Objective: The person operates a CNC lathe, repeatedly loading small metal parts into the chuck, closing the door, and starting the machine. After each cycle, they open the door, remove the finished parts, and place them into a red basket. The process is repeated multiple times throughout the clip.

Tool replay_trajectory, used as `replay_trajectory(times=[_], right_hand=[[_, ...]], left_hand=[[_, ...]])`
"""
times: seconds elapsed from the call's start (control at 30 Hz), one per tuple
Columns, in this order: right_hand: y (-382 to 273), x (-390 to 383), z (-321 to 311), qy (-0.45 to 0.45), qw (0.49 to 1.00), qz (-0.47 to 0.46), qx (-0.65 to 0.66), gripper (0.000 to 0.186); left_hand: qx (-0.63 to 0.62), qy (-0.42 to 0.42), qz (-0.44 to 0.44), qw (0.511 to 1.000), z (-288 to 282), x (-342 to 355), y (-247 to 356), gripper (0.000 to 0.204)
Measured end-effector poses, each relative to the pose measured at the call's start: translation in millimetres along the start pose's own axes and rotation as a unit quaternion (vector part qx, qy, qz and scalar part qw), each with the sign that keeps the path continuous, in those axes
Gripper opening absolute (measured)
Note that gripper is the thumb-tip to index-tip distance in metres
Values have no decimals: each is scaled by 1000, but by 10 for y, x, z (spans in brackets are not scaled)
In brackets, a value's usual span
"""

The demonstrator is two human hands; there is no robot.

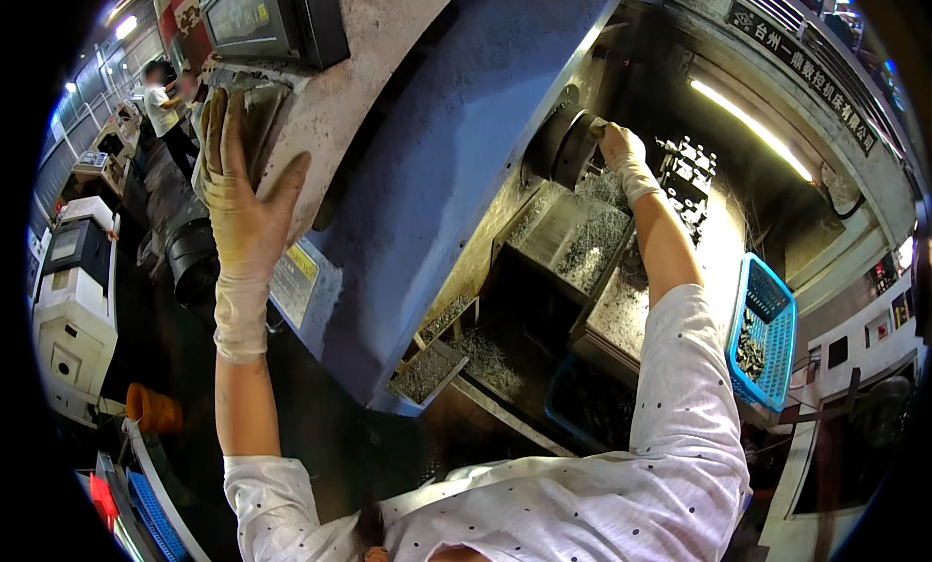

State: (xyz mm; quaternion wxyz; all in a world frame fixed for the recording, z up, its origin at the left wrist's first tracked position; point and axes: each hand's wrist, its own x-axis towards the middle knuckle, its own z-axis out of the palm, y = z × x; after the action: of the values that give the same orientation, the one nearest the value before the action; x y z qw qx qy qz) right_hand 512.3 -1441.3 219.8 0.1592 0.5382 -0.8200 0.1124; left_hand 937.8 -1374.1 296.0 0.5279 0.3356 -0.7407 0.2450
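Observation:
My left hand, in a pale glove, is raised with its fingers stretched out at the machine's control panel. Whether its fingertips touch the panel I cannot tell. Inside the lathe's open work space, my right hand, gloved too, has its fingers closed at the front of the round dark chuck. What those fingers pinch is hidden. Small pale metal pieces lie in rows beyond that hand. Metal chips cover the ledge under the chuck.
A blue plastic basket holding small metal parts stands right of my right arm. A lit tube lamp crosses the machine's inside. The blue machine door lies between my arms. Far left are an orange bucket and another person.

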Motion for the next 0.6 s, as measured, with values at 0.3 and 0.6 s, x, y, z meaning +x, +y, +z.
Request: replay_trajectory(times=[0.3, 0.6], right_hand=[[-43, -120, -126, 45, 983, 123, 126, 23], [825, -1945, -82, 87, 993, 85, -14, 25]], left_hand=[[-42, -36, -63, 996, 126, -24, -10, 62], [-29, -45, -55, 997, 83, -29, -102, 46]])
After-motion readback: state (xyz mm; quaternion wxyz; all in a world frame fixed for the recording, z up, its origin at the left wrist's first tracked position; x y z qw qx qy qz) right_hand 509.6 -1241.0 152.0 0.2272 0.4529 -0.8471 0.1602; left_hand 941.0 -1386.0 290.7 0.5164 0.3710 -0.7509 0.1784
